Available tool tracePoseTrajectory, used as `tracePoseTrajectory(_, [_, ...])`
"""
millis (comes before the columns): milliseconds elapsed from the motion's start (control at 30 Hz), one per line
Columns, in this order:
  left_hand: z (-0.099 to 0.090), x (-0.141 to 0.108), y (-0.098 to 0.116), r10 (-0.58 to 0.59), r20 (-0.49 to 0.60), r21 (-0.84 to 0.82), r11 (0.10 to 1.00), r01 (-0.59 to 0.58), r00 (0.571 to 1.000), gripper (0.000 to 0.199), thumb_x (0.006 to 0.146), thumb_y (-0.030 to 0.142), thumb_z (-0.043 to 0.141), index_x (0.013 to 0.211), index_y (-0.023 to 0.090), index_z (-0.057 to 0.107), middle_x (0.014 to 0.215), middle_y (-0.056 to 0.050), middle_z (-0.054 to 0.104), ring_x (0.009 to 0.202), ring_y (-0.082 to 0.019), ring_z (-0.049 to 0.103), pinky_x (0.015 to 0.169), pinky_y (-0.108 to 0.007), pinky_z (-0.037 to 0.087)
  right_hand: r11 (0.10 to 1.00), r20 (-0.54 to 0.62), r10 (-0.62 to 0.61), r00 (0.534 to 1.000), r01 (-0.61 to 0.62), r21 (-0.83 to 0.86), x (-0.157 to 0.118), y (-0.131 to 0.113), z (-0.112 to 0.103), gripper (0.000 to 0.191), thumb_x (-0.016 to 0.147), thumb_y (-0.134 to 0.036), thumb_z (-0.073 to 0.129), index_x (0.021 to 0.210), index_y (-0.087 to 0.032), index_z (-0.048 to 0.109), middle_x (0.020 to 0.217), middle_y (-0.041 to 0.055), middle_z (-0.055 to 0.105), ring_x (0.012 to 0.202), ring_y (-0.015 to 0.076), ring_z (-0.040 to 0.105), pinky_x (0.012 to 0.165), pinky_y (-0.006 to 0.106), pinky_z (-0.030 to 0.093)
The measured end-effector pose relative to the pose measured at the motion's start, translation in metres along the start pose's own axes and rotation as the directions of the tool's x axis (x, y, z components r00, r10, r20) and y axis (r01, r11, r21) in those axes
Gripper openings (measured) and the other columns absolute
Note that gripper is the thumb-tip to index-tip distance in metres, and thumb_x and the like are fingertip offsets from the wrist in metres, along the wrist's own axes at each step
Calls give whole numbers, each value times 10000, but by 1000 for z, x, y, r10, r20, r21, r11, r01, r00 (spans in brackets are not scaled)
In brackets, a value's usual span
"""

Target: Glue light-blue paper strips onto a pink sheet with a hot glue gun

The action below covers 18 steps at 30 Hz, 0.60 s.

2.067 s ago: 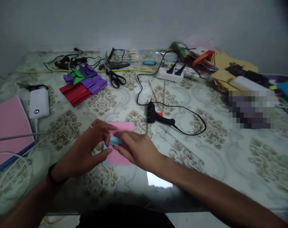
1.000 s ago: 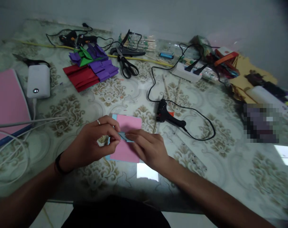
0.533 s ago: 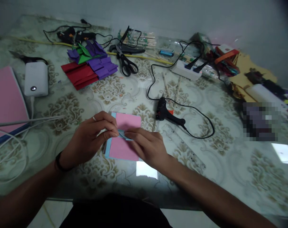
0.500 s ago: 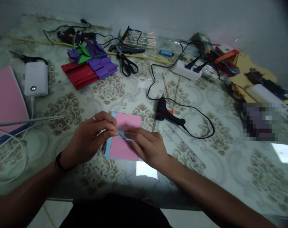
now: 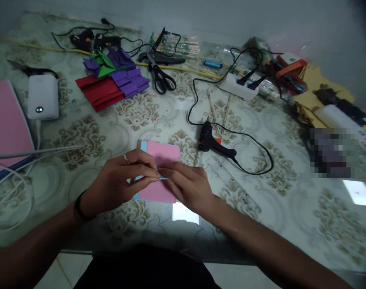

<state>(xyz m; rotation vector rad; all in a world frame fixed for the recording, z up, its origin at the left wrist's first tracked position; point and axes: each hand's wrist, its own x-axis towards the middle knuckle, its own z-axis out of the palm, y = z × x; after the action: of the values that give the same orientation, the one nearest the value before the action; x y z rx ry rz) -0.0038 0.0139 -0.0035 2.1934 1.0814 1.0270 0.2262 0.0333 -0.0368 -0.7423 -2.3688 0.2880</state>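
Observation:
A pink card (image 5: 157, 192) with a light blue strip along its left side lies on the patterned table. Above it, my left hand (image 5: 130, 174) and my right hand (image 5: 187, 180) meet fingertip to fingertip. Both are closed in a pinch on a small light blue paper strip (image 5: 162, 178), mostly covered by the fingers. A ring and a dark wristband are on the left hand and wrist. To the right of the card rests a black glue gun (image 5: 214, 142), its cord looping rightward.
A clear ruler (image 5: 238, 186) lies right of my right hand. Farther back are folded red paper (image 5: 98, 93), purple paper (image 5: 131, 83), scissors (image 5: 160, 76) and a white power strip (image 5: 240, 86). At left are a white power bank (image 5: 43, 96) and a pink folder (image 5: 8, 120).
My left hand has slid right along the blue strip, so its fingertips now touch those of my right hand. My right hand stays nearly in place.

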Motion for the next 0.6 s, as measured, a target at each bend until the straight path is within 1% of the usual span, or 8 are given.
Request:
tracePoseTrajectory(133, [-1, 1, -4, 7, 34, -75, 997, -5, 999, 42, 946, 171, 749, 930, 206, 766, 1000, -16, 754, 923, -144, 738, 862, -245, 592, 1000, -11, -22, 1000, 23, 14, -1, 1, 1, 305, 1125, -231, 422, 1094, -157, 717, 1042, 80, 804, 889, 141, 763, 719, 241, 581])
tracePoseTrajectory(233, [-1, 1, -5, 4, 49, -109, 994, 1, 999, 59, 946, 162, 745, 911, 206, 764, 988, -18, 756, 914, -145, 736, 856, -247, 582, 999, -19, -35, 999, 35, 18, -1, 1, 1, 307, 1125, -222, 414, 1086, -149, 710, 1047, 88, 804, 895, 144, 763, 715, 245, 582])
tracePoseTrajectory(400, [1, 2, -3, -40, 17, -122, 992, 42, 999, 81, 923, 135, 750, 925, 216, 746, 1004, -26, 751, 905, -157, 723, 853, -280, 581, 1000, 0, -13, 1000, 13, 15, -2, 2, 0, 290, 1122, -218, 425, 1105, -154, 707, 1073, 87, 803, 906, 143, 764, 718, 243, 581])
tracePoseTrajectory(433, [1, 2, -4, -61, 1, -156, 986, 61, 998, 100, 915, 120, 748, 924, 219, 738, 1000, -25, 745, 902, -160, 719, 844, -286, 581, 1000, 4, -8, 1000, 8, 12, -2, 3, 0, 286, 1120, -215, 428, 1107, -157, 708, 1079, 84, 803, 905, 142, 763, 718, 242, 579])
tracePoseTrajectory(500, [-2, 1, -8, -132, -63, -293, 950, 108, 989, 123, 920, 99, 719, 908, 221, 712, 975, -20, 726, 857, -152, 707, 787, -284, 580, 1000, 13, 2, 1000, -2, 2, -2, 3, 0, 289, 1118, -211, 425, 1106, -165, 710, 1096, 80, 804, 908, 142, 763, 722, 242, 577])
tracePoseTrajectory(567, [-7, -1, -14, -231, -152, -444, 885, 142, 961, 126, 929, 101, 708, 881, 216, 693, 972, -23, 707, 843, -148, 696, 754, -279, 577, 1000, 14, 4, 1000, -4, -9, -2, 4, 0, 299, 1118, -207, 417, 1099, -164, 713, 1110, 81, 805, 907, 143, 763, 724, 244, 575])
tracePoseTrajectory(600, [-9, -1, -17, -273, -188, -491, 858, 151, 943, 123, 925, 105, 721, 871, 213, 696, 992, -29, 703, 864, -151, 693, 767, -282, 579, 1000, 15, 3, 1000, -3, -12, -2, 4, -1, 303, 1119, -206, 415, 1098, -160, 714, 1116, 83, 805, 905, 144, 764, 723, 245, 573])
